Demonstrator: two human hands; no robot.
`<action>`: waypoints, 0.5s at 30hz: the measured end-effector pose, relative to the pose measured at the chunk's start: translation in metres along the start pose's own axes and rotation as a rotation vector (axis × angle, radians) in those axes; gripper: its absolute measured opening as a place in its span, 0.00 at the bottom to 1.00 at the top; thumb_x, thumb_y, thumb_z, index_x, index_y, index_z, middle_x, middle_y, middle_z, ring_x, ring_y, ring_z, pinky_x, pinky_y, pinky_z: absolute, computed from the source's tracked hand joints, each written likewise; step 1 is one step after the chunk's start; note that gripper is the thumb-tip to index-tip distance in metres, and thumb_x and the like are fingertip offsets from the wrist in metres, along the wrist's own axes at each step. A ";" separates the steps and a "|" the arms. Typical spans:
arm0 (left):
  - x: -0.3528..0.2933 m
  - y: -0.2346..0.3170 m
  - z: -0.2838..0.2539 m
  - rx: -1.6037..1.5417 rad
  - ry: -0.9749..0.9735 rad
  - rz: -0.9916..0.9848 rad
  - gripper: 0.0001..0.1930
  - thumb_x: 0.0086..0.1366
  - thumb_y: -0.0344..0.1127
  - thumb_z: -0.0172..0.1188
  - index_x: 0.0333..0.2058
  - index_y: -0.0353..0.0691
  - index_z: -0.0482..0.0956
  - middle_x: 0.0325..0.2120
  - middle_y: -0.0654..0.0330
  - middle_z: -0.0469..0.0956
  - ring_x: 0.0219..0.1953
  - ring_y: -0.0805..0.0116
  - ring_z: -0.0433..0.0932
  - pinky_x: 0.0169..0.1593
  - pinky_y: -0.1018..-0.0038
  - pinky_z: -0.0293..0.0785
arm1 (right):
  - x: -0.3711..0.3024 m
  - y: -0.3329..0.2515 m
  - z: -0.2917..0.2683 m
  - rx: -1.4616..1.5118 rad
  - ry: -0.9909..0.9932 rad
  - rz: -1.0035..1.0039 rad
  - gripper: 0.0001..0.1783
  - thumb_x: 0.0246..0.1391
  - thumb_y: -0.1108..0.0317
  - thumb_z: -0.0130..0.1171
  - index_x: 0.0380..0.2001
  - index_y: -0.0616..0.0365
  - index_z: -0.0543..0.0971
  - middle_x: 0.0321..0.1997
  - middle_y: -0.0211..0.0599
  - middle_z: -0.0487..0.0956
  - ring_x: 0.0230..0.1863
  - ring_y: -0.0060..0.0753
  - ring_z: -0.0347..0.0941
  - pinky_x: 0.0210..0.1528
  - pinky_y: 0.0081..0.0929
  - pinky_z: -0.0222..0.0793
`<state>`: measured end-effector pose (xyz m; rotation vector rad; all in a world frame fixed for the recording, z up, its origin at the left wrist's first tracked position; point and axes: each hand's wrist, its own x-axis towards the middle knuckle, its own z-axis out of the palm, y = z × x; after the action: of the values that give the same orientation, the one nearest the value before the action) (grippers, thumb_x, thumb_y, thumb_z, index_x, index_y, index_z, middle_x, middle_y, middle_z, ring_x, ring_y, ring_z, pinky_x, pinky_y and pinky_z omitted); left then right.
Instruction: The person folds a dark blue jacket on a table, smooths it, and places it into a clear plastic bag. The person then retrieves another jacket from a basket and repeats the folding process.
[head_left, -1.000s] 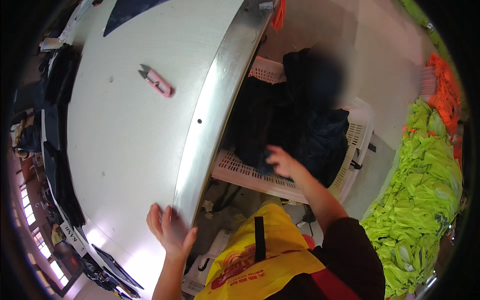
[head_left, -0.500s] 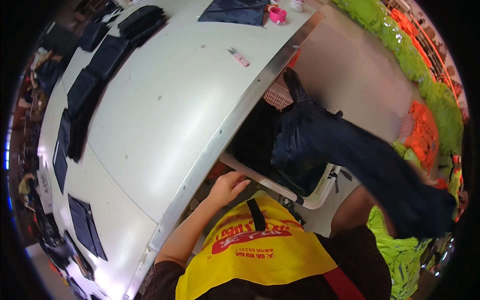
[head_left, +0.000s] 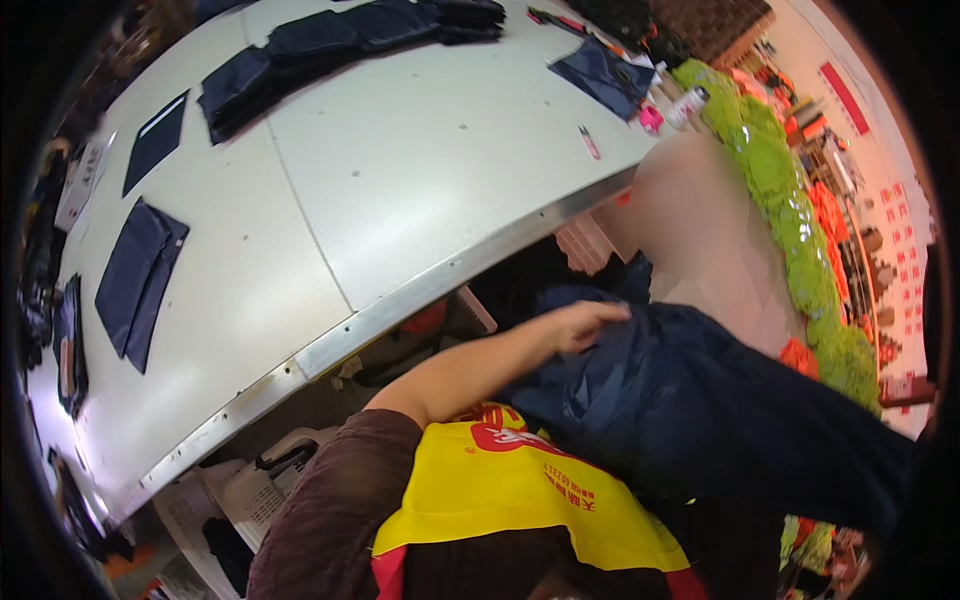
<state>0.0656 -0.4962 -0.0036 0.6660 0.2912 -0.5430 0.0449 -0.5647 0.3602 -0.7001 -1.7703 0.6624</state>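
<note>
A long dark navy garment stretches across in front of me, from the table's edge to the right rim of the view. My left hand reaches over my yellow apron, its fingers closed on the garment's upper edge. The cloth hides my right hand and forearm. Under the table edge, beside the garment, more dark cloth lies near a pale plastic basket. Whether the garment is trousers or a jacket, I cannot tell from its folds.
The white table has a metal edge. Stacks of folded navy pieces run along its far side, with a flat navy piece at left. Pink snips lie far right. Bright green cloth is heaped beyond the floor.
My left hand has risen from beside the basket and taken hold of the garment. The garment has come nearer to my body. My view has turned, showing more of the table's left part.
</note>
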 end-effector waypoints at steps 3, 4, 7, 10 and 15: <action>-0.025 0.025 0.009 -0.446 -0.500 0.207 0.15 0.57 0.22 0.53 0.44 0.34 0.75 0.27 0.67 0.76 0.16 0.83 0.66 0.20 0.84 0.68 | 0.019 -0.013 0.021 0.648 -0.507 -0.211 0.08 0.52 0.78 0.49 0.36 0.68 0.74 0.19 0.42 0.69 0.22 0.41 0.68 0.30 0.34 0.68; -0.057 0.027 0.052 -0.325 -0.416 0.063 0.15 0.57 0.20 0.51 0.44 0.34 0.75 0.22 0.70 0.74 0.16 0.85 0.65 0.21 0.87 0.65 | 0.016 -0.029 0.051 0.683 -0.463 -0.129 0.08 0.52 0.79 0.49 0.36 0.68 0.74 0.19 0.42 0.69 0.22 0.41 0.68 0.30 0.34 0.68; -0.081 0.016 0.019 0.263 -0.123 0.253 0.15 0.57 0.25 0.54 0.45 0.34 0.75 0.23 0.69 0.75 0.20 0.83 0.68 0.24 0.81 0.67 | 0.001 0.014 0.087 1.157 -0.300 0.030 0.11 0.57 0.77 0.41 0.33 0.72 0.74 0.15 0.39 0.64 0.14 0.37 0.61 0.17 0.32 0.61; -0.114 -0.020 -0.030 0.133 0.241 -0.198 0.35 0.59 0.63 0.51 0.55 0.40 0.68 0.46 0.56 0.77 0.46 0.63 0.75 0.51 0.56 0.66 | 0.008 0.038 0.112 1.202 -0.354 -0.121 0.12 0.60 0.68 0.47 0.35 0.67 0.75 0.32 0.40 0.75 0.13 0.28 0.61 0.12 0.25 0.54; -0.099 -0.087 -0.046 0.344 -0.197 -0.241 0.33 0.55 0.61 0.57 0.54 0.45 0.70 0.58 0.54 0.63 0.62 0.59 0.58 0.62 0.59 0.54 | 0.003 0.110 0.156 0.828 -0.388 0.266 0.16 0.52 0.62 0.55 0.41 0.58 0.75 0.40 0.43 0.78 0.39 0.43 0.75 0.47 0.35 0.68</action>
<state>-0.0691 -0.4857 -0.0403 0.9089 0.0923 -0.8960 -0.0893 -0.5042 0.2392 -0.2302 -1.5347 1.6718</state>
